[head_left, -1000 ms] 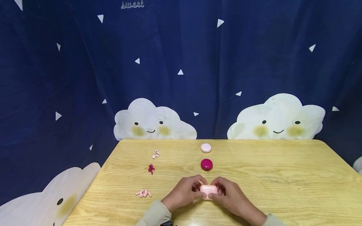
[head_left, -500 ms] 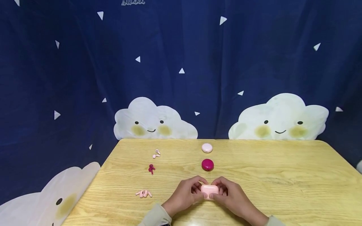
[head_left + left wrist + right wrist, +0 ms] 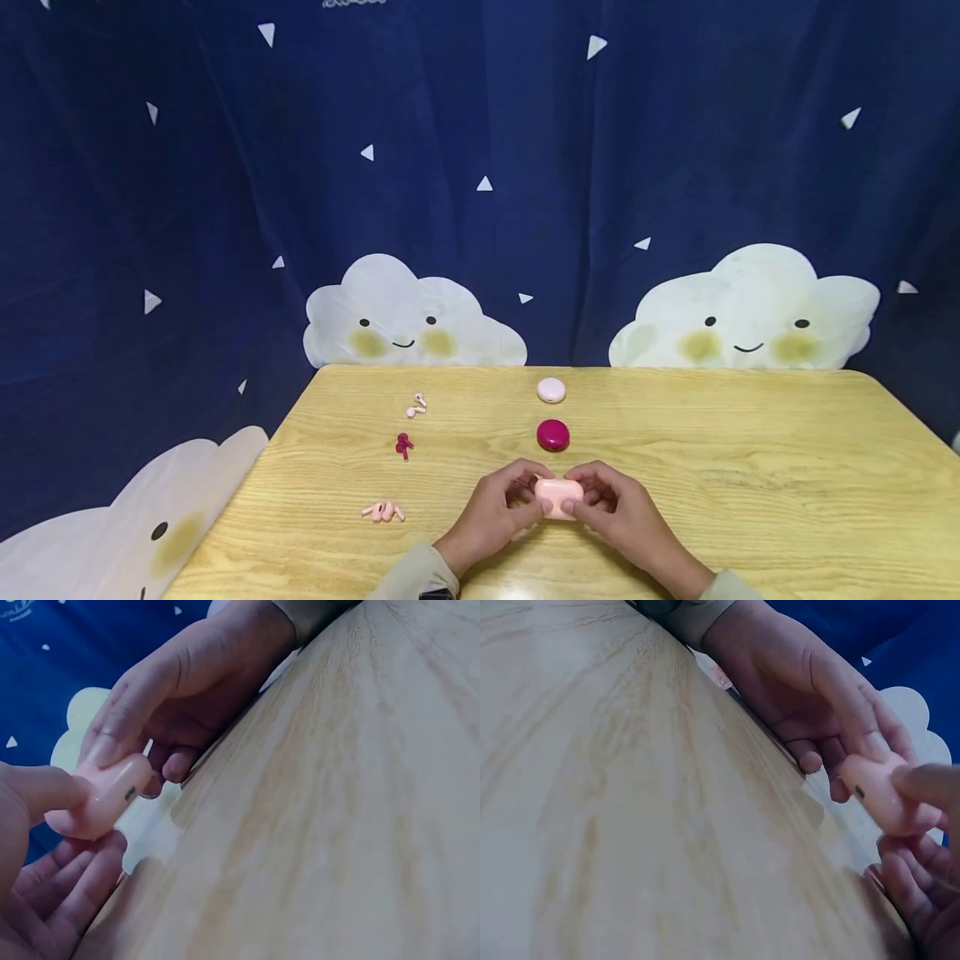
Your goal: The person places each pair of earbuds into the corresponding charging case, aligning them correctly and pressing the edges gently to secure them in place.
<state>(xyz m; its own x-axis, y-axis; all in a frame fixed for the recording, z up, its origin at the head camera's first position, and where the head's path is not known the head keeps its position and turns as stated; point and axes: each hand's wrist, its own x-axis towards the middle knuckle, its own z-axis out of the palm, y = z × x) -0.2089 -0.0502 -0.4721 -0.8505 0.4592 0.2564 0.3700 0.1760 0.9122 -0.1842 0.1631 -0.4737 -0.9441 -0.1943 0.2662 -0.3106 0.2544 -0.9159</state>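
Both hands hold a pale pink earbud case (image 3: pixel 558 490) low over the table's near middle. My left hand (image 3: pixel 491 512) pinches its left end, thumb on the front and fingers behind. From the other side my right hand (image 3: pixel 628 515) grips the right end in the same way, the two thumbs close together. In the left wrist view the case (image 3: pixel 105 799) looks closed and tilted, with a small dark port on its underside. The right wrist view shows the same port on the case (image 3: pixel 877 787). Fingers hide the case's ends.
Beyond the hands sit a magenta round case (image 3: pixel 552 435) and a pale pink round case (image 3: pixel 551 390). Left on the wooden table (image 3: pixel 750 467) lie pink earbuds (image 3: pixel 383 511), magenta earbuds (image 3: pixel 403 446) and pale earbuds (image 3: pixel 417 407). A blue cloud-print curtain (image 3: pixel 480 125) hangs behind.
Both hands have risen slightly with the pink earbud case, away from me in the head view. The head view has shifted a little. The earbuds and round cases stay put.
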